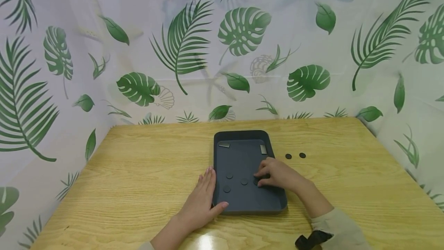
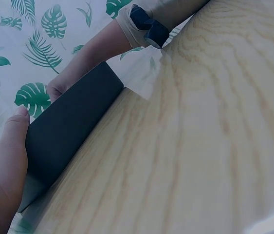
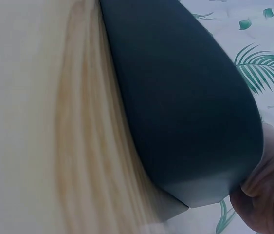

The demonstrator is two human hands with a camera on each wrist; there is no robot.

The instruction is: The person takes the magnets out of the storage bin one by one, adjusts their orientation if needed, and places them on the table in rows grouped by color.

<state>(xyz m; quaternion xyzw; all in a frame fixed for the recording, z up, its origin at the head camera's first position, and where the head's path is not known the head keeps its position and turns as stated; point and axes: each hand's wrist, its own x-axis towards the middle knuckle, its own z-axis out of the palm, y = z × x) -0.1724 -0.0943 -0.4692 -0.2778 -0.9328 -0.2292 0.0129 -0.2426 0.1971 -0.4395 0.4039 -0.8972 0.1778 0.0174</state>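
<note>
A dark grey rectangular tray (image 1: 243, 200) lies on the wooden table. My left hand (image 1: 199, 205) rests along its left wall with straight fingers, the thumb over the near left corner; in the left wrist view that thumb stands at the tray's dark side (image 2: 73, 131). Reaching in over the right wall, my right hand (image 1: 279, 173) pinches a small black disc (image 1: 256, 181) between thumb and fingers, low over the tray floor. The fingers partly hide this disc. Other discs lie flat in the tray: one in the middle (image 1: 244, 181) and two at the left (image 1: 229, 176).
Two silvery rectangular pieces sit in the tray's far corners, one left (image 1: 224, 145) and one right (image 1: 263, 149). Right of the tray, two black discs (image 1: 288, 156) lie on the table (image 1: 145, 165). A leaf-patterned cloth (image 1: 194, 99) stands behind and at both sides.
</note>
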